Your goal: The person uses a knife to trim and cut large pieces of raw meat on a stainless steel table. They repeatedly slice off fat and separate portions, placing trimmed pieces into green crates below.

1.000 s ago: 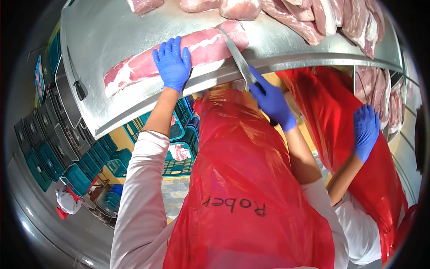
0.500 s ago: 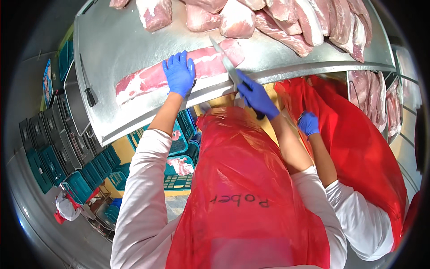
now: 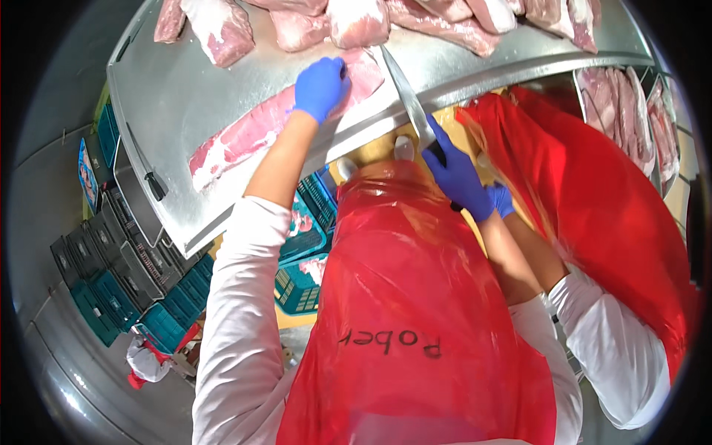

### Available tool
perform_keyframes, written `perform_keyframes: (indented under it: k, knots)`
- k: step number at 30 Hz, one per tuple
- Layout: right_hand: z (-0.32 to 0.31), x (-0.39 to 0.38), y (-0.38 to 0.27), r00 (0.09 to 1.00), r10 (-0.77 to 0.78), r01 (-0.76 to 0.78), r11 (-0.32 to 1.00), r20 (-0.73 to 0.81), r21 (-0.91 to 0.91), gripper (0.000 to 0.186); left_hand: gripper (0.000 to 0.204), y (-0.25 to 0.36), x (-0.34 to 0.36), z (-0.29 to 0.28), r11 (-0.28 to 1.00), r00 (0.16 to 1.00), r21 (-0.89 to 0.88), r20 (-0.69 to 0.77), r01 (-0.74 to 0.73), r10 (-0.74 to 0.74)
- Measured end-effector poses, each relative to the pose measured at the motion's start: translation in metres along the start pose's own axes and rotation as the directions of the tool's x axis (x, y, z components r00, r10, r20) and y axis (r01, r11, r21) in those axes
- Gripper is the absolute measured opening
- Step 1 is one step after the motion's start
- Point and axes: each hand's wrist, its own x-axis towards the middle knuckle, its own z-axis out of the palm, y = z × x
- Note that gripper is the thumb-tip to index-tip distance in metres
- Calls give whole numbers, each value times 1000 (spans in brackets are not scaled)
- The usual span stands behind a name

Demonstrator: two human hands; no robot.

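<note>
A long, pale pink strip of meat, like a pork loin [image 3: 256, 133], lies slantwise on the metal table with white fat on its surface. My left hand [image 3: 321, 89], blue-gloved, rests on it toward the right end, fingers curled in at its far edge; the fingertips are partly hidden. In my right hand [image 3: 460, 174], also blue-gloved, is the handle of a long knife [image 3: 406, 89]. Its blade slants away over the table's near edge, with the tip just right of the meat's end and apart from it.
Several meat pieces [image 3: 360, 22] line the far side of the steel table [image 3: 185, 89]. A second knife [image 3: 156, 185] lies at the left edge. A co-worker's gloved hand [image 3: 502, 199] is close behind my right wrist. Teal crates [image 3: 300, 285] with meat scraps stand below the table.
My left hand has slid right along the meat, its fingers going from flat to curled. The knife has come off the meat toward me and right. The co-worker's hand is now behind my wrist.
</note>
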Motion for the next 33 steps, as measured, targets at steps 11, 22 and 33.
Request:
perform_keyframes:
  k: [11, 22, 33]
  knots:
    - [45, 23, 7, 994, -61, 65, 997, 93, -38, 65, 17, -38, -6, -17, 573, 897, -691, 307, 440, -319]
    - [101, 134, -15, 975, -218, 222, 937, 47, -269, 62, 12, -43, 4, -28, 558, 948, -768, 234, 316, -215]
    - [73, 49, 1, 967, 5, 21, 995, 256, -98, 64, 13, -42, -13, -39, 466, 955, -840, 191, 278, -225]
